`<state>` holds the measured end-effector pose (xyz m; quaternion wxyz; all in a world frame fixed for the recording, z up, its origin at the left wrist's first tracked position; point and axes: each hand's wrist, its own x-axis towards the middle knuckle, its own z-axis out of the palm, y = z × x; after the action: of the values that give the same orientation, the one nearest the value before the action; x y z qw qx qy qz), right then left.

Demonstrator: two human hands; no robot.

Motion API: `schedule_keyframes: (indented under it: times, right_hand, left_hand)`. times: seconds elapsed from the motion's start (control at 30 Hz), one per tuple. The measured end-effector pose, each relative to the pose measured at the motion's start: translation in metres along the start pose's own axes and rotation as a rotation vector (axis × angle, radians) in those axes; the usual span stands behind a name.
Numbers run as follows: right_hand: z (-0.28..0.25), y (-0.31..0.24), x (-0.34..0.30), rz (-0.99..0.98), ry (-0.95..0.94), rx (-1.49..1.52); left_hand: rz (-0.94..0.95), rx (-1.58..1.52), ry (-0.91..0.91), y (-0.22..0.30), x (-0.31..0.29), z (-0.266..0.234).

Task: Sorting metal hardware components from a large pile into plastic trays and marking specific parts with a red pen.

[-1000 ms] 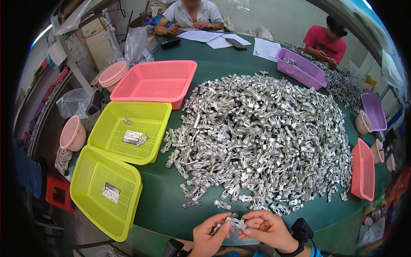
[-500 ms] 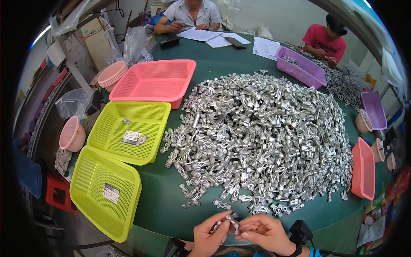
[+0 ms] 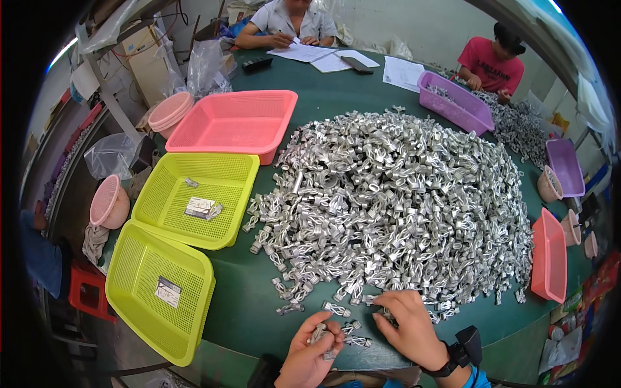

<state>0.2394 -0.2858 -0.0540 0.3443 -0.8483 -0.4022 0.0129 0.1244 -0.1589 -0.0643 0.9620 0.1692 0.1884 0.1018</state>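
A large heap of small silver metal fittings (image 3: 401, 207), each with a ribbed end and looped bars, lies on the green table. At the table's near edge, my left hand (image 3: 310, 352) is closed around a few of these fittings (image 3: 318, 333), partly hidden by the fingers. Two or three loose fittings (image 3: 358, 341) lie just right of it. My right hand (image 3: 414, 330) reaches over the heap's near edge. Its thumb and fingers are apart, close to fittings there; whether they touch one is hard to see.
Two lime green baskets (image 3: 208, 304) and a pink basket (image 3: 284, 123) line the left side; the green ones hold cards, one also fittings. A red tray (image 3: 550, 258) stands right, a purple basket (image 3: 453, 107) far right. Two people sit across the table.
My hands have parted. The right moved up and right to the heap's edge, while the left drew slightly back with fittings in it. Loose fittings now lie between them.
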Motion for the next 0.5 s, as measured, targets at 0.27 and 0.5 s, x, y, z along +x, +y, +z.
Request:
schedule_keyframes:
  times: [0.27, 0.5]
  right_hand:
    - [0.017, -0.005, 0.03, -0.14, 0.001, -0.121]
    - [0.02, 0.006, 0.03, -0.271, -0.048, -0.156]
  left_hand:
    - [-0.033, -0.099, 0.093, 0.002, -0.005, 0.011]
    - [-0.052, 0.057, 0.017, 0.004, -0.011, -0.006]
